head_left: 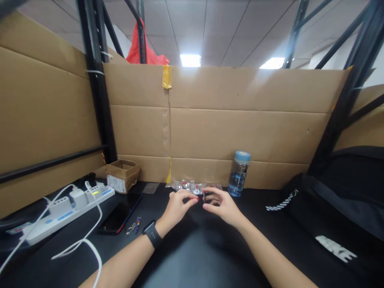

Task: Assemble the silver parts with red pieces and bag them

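Note:
In the head view, my left hand [179,206], wearing a black watch [152,234], is closed in a pinch. A small red piece [195,199] shows at its fingertips; its kind is too small to tell. Close by on the right, my right hand [221,205] has its thumb and forefinger curved toward each other. A thin upright sliver shows between these fingertips, too fine to name. Just behind both hands lies a row of clear plastic packets [192,186] with red and silvery contents. The fingertips of the two hands are a short gap apart, above the black tabletop [192,256].
A water bottle [239,174] with a blue lid stands behind my right hand. Left are a small cardboard box [123,175], a phone [120,216], a keyring [131,229] and a white power strip [69,212] with cables. A black bag [336,208] fills the right side. Cardboard panels [210,132] wall the back.

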Available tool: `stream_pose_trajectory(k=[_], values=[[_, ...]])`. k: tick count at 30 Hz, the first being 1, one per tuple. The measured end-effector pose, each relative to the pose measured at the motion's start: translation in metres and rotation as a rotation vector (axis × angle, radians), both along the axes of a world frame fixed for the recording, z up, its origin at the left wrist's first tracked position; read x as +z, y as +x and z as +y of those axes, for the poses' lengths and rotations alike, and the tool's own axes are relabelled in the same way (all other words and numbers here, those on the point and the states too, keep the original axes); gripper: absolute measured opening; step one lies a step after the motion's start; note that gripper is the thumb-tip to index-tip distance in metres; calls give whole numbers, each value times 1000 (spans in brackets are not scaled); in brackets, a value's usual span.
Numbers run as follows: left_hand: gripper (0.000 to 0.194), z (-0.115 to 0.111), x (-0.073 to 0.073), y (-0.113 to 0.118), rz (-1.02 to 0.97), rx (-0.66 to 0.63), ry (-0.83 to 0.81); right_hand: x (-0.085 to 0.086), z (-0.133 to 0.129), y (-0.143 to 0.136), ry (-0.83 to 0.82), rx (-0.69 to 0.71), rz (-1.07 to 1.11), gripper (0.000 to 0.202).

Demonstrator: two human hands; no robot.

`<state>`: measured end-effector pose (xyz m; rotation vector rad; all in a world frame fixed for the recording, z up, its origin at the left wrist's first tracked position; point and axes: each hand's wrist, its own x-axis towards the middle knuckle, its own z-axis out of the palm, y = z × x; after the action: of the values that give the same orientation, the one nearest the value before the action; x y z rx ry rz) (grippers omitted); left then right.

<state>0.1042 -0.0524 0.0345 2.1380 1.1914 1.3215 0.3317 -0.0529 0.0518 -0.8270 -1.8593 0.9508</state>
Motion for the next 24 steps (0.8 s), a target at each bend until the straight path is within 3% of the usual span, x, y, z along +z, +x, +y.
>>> stream_pose_trajectory(k=[2,5,12,18,24], values=[[14,-4,3,3,-50,5,40,-2,-5,-13,-71,61,183,57],[10,-8,5,6,-73,33,73,-5,-10,-23,-116,88,293,56],[10,-10,5,7,-85,20,104,-9,-9,-23,-133,125,306,56],[14,-13,7,8,82,55,100,-8,-8,-19,-146,97,303,58],[16,-16,7,9,115,62,105,-11,-5,-20,-133,90,259,60]])
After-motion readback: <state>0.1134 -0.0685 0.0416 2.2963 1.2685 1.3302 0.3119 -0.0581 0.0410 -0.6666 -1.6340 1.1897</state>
